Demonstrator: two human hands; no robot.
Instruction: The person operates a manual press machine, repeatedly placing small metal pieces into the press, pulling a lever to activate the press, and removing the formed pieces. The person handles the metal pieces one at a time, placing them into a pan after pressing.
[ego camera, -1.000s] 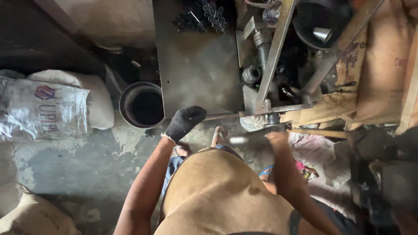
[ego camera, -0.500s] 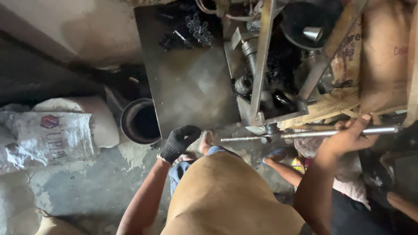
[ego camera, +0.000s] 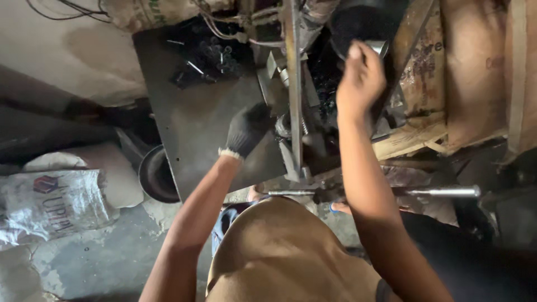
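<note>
My left hand (ego camera: pixel 249 130), in a dark knit glove, reaches onto the right edge of a dark metal plate (ego camera: pixel 196 123). Its fingertips rest by a round part at the foot of a hand press (ego camera: pixel 293 89); what they grip is hidden. My bare right hand (ego camera: pixel 361 84) is raised beside the press, fingers curled together, just below a black bowl (ego camera: pixel 358 19). I cannot see whether it holds a small piece. The press's long steel lever (ego camera: pixel 442 192) lies level under my right forearm, with no hand on it.
Small dark bolts (ego camera: pixel 210 59) lie heaped at the plate's far end. A black bucket (ego camera: pixel 154 176) stands on the floor to the left, beside white woven sacks (ego camera: pixel 53 204). Cardboard and wooden boards (ego camera: pixel 470 78) fill the right side.
My right hand has let go of the lever and risen toward the black bowl. My gloved left hand moved up from near my knee to the foot of the press.
</note>
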